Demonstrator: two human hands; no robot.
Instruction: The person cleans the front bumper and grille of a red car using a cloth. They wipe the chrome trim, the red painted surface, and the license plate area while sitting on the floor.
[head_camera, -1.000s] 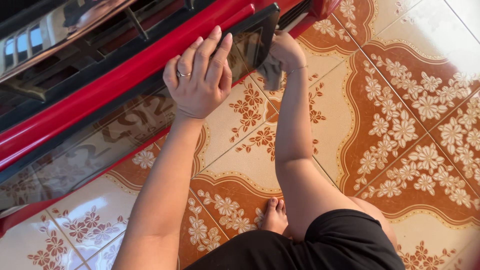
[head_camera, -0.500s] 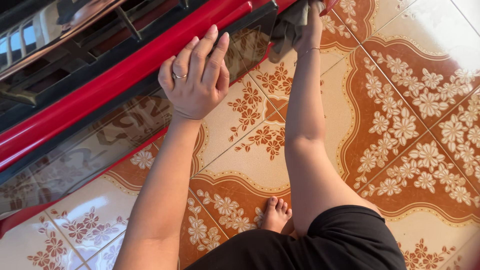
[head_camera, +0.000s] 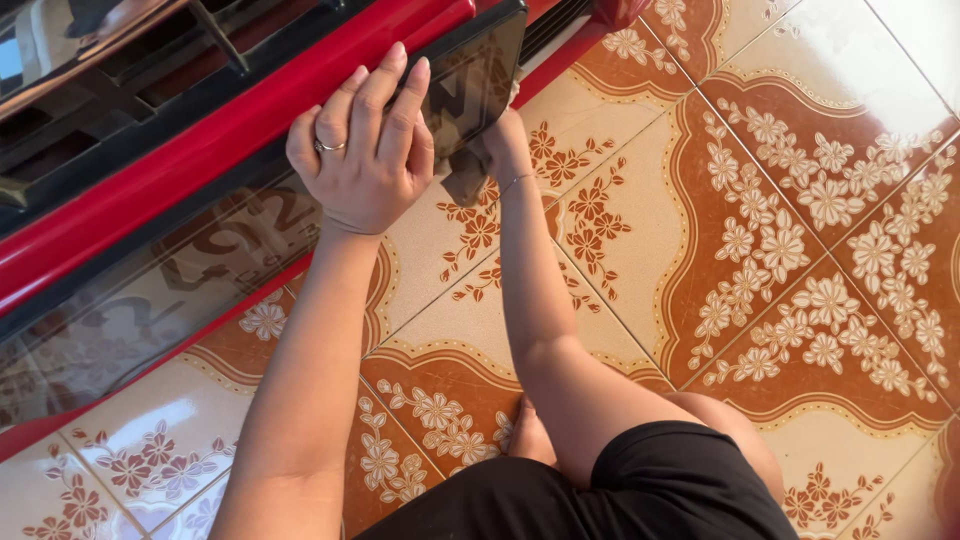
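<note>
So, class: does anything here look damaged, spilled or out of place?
Nothing stands out. The left hand rests flat on the red bumper, the right hand presses a dark cloth by the glossy black panel, and the tiles look clean and unbroken.

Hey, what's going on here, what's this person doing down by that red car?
A person crouches on a patterned floor tile beside the front of a red car. Their left hand lies flat against the red bumper, fingers spread, a ring on one finger. Their right hand holds a dark cloth bunched against the lower edge of the glossy black panel under the bumper. A bare foot shows under the right arm.
</note>
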